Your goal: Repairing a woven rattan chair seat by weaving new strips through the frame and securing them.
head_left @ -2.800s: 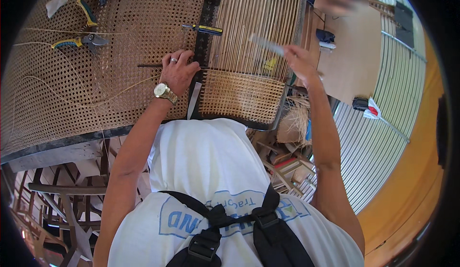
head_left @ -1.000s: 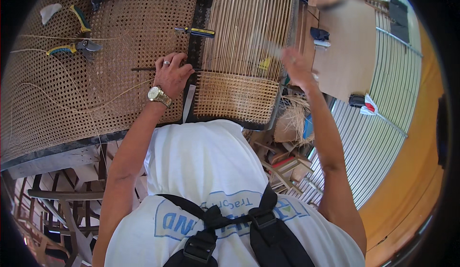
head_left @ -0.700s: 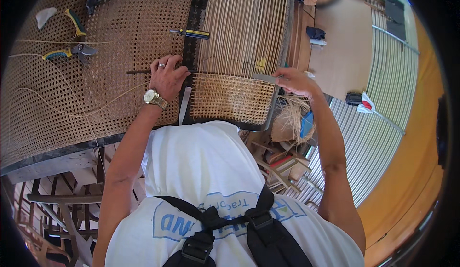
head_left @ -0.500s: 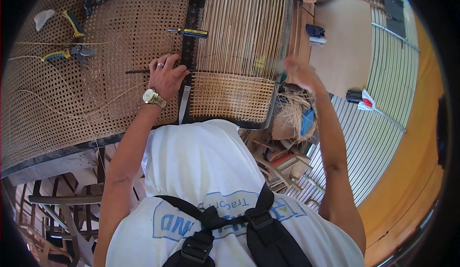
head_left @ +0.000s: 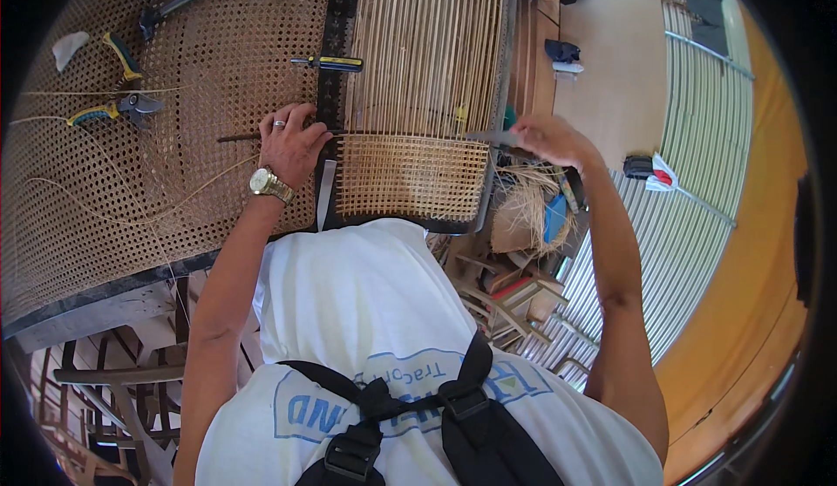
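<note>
A partly woven cane panel (head_left: 410, 181) lies before me, its lower part a fine lattice and its upper part long loose cane strands (head_left: 423, 50). Across the strands, just above the lattice, runs a thin dark rod (head_left: 237, 138). My left hand (head_left: 295, 146) is closed around its left stretch, resting on the black frame edge and the neighbouring cane webbing. At the panel's right edge, my right hand (head_left: 554, 141) pinches a thin, flat, greyish strip (head_left: 491, 137) whose tip reaches over the strands. Its exact kind is unclear.
Finished cane webbing (head_left: 218, 76) spreads left, carrying pruning shears (head_left: 113, 109), a hacksaw-like tool (head_left: 187, 0) and a white scrap (head_left: 69, 49). A screwdriver (head_left: 340, 64) lies across the black frame strip. Cane shavings (head_left: 527, 203) and chair frames (head_left: 514, 303) are below right.
My right hand has swung left and slightly down, with the flat strip now plainly visible over the strands. My left hand keeps its place on the rod while the whole view shifts slightly.
</note>
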`<state>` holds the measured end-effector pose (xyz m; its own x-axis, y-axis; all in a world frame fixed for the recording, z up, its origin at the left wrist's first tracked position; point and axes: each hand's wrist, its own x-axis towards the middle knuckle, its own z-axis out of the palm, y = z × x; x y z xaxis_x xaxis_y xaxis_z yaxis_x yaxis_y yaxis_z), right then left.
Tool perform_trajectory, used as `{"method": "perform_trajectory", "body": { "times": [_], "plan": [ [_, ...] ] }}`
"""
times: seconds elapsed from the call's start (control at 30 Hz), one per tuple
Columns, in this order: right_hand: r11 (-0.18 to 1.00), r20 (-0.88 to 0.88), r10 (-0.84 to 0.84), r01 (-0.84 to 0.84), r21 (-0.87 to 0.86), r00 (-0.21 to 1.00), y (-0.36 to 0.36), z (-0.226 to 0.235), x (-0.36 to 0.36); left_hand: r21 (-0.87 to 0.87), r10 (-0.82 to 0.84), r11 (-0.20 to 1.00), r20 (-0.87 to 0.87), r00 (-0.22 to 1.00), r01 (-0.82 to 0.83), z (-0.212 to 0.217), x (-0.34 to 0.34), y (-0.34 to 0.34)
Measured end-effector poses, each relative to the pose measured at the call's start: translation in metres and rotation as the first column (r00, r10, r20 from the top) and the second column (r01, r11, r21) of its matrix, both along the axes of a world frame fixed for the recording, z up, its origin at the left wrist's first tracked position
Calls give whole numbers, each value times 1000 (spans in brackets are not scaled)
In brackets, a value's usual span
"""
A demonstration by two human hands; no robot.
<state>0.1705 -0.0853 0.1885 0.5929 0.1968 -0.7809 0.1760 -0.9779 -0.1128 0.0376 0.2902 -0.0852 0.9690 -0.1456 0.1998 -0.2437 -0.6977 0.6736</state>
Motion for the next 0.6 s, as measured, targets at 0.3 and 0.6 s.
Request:
{"method": "perform_trajectory", "body": {
  "times": [0.3, 0.6],
  "plan": [
    [960, 30, -279, 279, -1, 960, -6, 17, 8, 16, -17, 1000, -1, 1000, 17, -1, 0, 1],
    [931, 304, -347, 366, -7, 887, -3, 25, 1, 22, -15, 1000, 3, 1000, 15, 2, 1, 1]
  ]
}}
